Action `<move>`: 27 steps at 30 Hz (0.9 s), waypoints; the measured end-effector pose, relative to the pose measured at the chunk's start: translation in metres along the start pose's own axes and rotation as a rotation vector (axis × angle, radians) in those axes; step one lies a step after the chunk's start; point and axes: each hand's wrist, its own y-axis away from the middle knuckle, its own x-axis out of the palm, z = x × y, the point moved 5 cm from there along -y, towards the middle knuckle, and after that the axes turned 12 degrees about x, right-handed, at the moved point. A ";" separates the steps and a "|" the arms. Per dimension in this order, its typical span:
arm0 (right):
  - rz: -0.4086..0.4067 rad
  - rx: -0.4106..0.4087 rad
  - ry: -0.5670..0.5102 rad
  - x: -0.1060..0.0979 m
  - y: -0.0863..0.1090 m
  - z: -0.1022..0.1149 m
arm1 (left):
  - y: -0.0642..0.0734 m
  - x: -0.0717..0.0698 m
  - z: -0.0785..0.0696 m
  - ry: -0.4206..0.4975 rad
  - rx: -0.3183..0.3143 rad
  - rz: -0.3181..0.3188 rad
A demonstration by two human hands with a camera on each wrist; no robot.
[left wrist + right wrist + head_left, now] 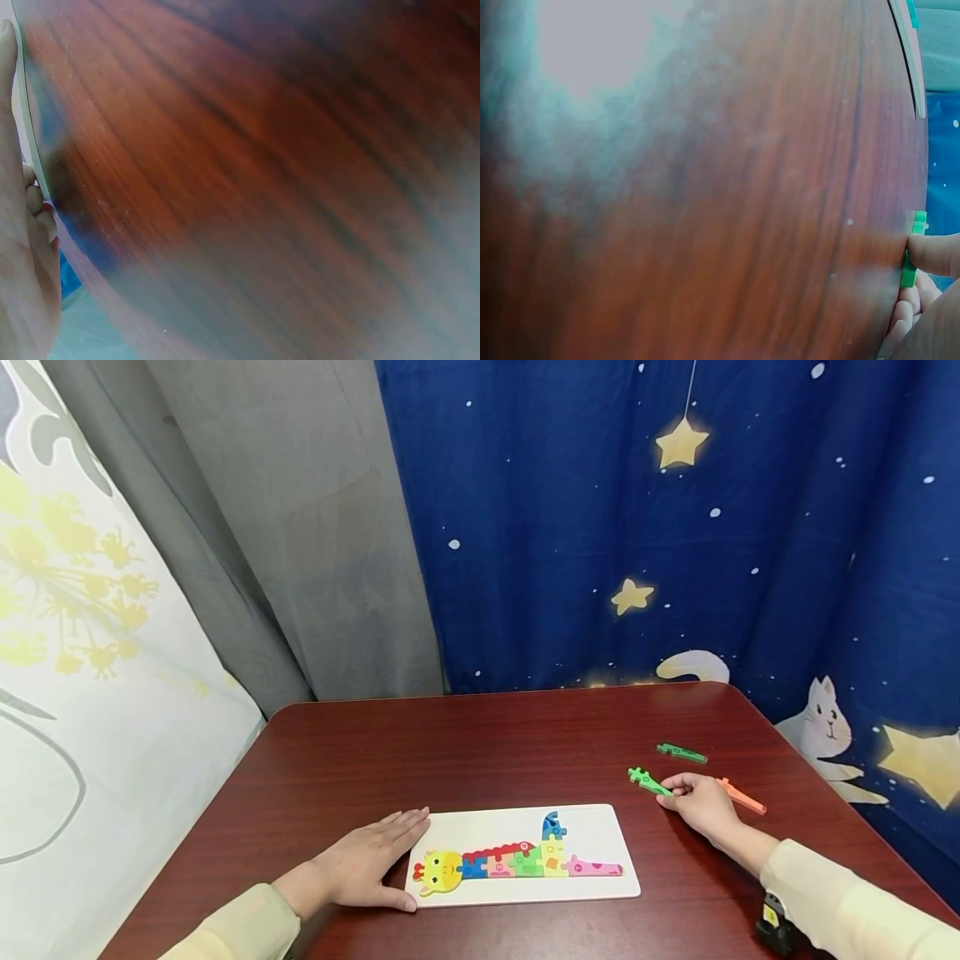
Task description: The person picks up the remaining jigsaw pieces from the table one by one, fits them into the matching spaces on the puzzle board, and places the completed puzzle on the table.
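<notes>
A white puzzle board [487, 827] lies on the table with a giraffe picture of joined pieces: a yellow head [441, 872], several coloured body pieces, a blue piece [553, 825] and a pink leg piece [594, 867]. My left hand [367, 864] rests at the board's left end, fingers straight, thumb along the near corner. To the right of the board my right hand [701, 808] pinches a light green puzzle piece [643, 779] between thumb and fingers. The right wrist view shows that same green piece [908, 271] under the thumb, at the tabletop.
Beyond the right hand lies a dark green puzzle piece [682, 753]. An orange piece [744, 797] lies just right of that hand, partly hidden by it. The brown wooden table [450, 752] ends at a blue star-patterned curtain [540, 568] and a grey one [330, 568].
</notes>
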 end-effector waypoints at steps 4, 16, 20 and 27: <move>-0.001 0.000 0.002 0.000 0.000 0.001 | 0.001 0.000 -0.001 0.008 -0.004 0.003; 0.011 0.015 -0.022 0.000 0.001 0.000 | 0.001 0.001 0.000 0.005 -0.006 0.003; 0.024 0.032 -0.027 0.000 0.000 -0.001 | 0.002 0.001 0.000 0.005 -0.004 -0.002; 0.056 0.075 -0.057 -0.002 -0.002 -0.003 | 0.002 0.000 0.000 0.000 0.000 -0.008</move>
